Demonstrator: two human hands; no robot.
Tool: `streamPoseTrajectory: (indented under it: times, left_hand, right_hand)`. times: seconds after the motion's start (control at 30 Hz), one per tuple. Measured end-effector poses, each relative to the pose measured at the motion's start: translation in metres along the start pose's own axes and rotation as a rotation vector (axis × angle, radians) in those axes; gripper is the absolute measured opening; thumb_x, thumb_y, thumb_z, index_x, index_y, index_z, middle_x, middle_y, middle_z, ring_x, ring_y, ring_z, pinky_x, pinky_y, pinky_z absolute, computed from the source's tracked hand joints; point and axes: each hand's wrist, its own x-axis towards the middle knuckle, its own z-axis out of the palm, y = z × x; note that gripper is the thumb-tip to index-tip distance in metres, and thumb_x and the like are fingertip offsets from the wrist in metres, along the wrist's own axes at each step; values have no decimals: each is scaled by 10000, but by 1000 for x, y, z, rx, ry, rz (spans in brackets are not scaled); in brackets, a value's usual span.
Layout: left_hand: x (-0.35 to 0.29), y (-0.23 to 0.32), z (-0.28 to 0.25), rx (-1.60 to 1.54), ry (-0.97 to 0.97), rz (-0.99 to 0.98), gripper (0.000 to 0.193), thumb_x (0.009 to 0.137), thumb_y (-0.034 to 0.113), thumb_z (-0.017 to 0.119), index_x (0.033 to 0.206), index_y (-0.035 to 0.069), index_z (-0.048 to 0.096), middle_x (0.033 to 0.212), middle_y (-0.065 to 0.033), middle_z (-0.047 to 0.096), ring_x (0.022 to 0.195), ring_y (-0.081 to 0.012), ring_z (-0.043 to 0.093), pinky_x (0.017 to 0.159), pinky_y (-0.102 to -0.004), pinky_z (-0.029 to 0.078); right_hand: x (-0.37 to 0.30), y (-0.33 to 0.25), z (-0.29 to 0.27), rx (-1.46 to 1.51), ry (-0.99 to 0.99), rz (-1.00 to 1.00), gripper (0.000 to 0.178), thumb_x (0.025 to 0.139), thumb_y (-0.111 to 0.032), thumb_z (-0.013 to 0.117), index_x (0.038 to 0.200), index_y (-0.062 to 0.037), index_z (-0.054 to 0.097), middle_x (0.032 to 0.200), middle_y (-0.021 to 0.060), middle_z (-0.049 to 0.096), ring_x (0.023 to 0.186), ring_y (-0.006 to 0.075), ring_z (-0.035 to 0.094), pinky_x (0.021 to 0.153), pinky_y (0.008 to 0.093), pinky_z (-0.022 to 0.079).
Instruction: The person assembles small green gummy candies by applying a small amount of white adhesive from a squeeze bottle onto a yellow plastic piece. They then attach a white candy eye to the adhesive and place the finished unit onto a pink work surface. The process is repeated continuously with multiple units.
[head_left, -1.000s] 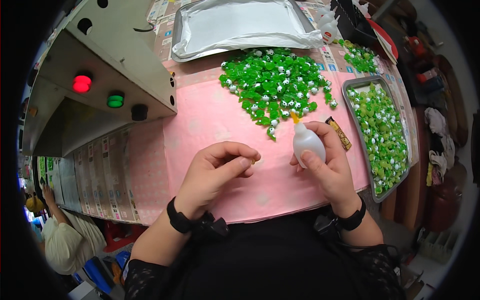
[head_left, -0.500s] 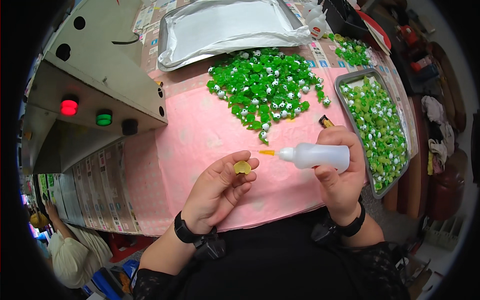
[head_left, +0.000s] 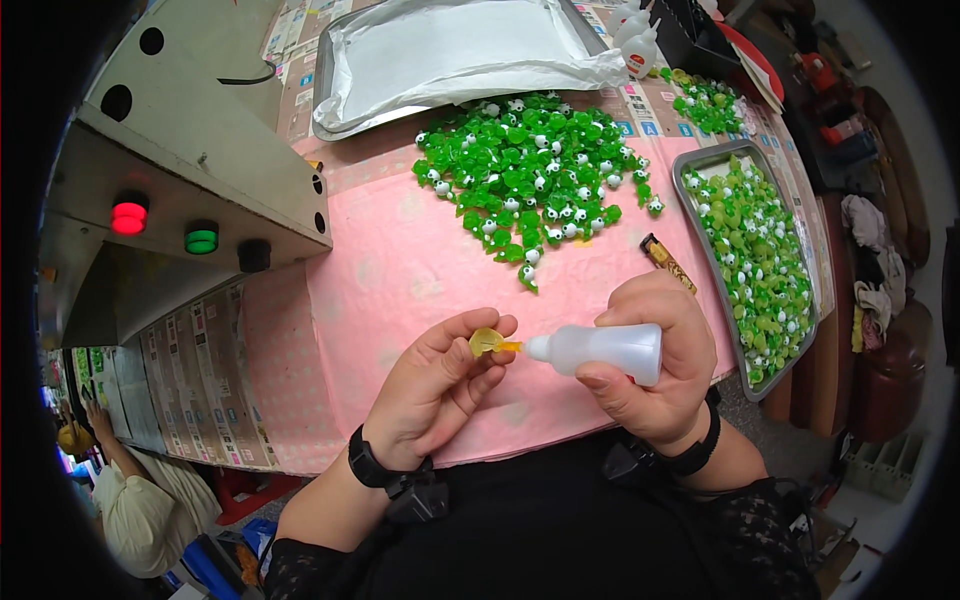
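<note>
A small translucent yellow cup-shaped piece is pinched between the thumb and fingers of my left hand. My right hand is wrapped round a white squeeze bottle lying on its side, its orange-yellow nozzle pointing left. The nozzle tip meets the yellow piece; whether it touches the inner surface is too small to tell. Beyond my hands a heap of green translucent pieces with black-and-white balls is spread on the pink cloth.
A metal tray of yellow-green pieces with white balls stands at the right. A patterned lighter-like stick lies beside it. At the back are a paper-lined tray and white bottles. A metal machine with lamps fills the left.
My right hand has brought the bottle left and down, so its nozzle now reaches the yellow piece. The piece has turned in my left fingers. More of the patterned stick shows.
</note>
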Motion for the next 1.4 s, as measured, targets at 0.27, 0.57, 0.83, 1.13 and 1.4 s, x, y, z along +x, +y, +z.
streamPoseTrajectory:
  times: [0.27,0.57,0.83,1.13,1.4]
  left_hand:
    - [0,0,1,20,20,-8,360,971,144,551,1303,12,510,1320,-134,552,1095,-212,625,928,-284,547]
    - [0,1,1,26,13,-21,354,971,157,551,1290,5,517,1310,-145,555,1078,-208,633,906,-279,560]
    - [0,1,3,39,19,-16,370,969,183,557,1288,0,520,1316,-163,543,1038,-197,638,899,-280,564]
    - [0,2,4,81,27,-21,391,974,207,554,1298,-7,511,1314,-160,542,1038,-186,636,902,-271,560]
    - [0,3,7,149,46,-48,429,993,267,516,1292,-39,499,1295,-148,554,1008,-142,637,899,-257,554]
  right_hand:
    - [3,-4,1,15,-18,15,294,734,-133,811,910,-16,607,804,100,609,697,226,582,600,309,466]
    - [4,-3,1,16,-9,5,299,720,-113,817,911,-11,612,808,100,609,704,226,582,611,309,469]
    - [5,-2,-8,-1,-25,24,304,713,-116,820,902,-8,608,793,108,603,674,213,576,595,302,465]
    - [8,-7,-10,-41,-67,6,292,715,-121,819,882,-8,607,779,107,601,672,218,580,593,300,466]
    - [10,-4,-8,-9,-65,34,296,727,-123,809,899,-9,597,792,108,597,679,208,573,592,295,455]
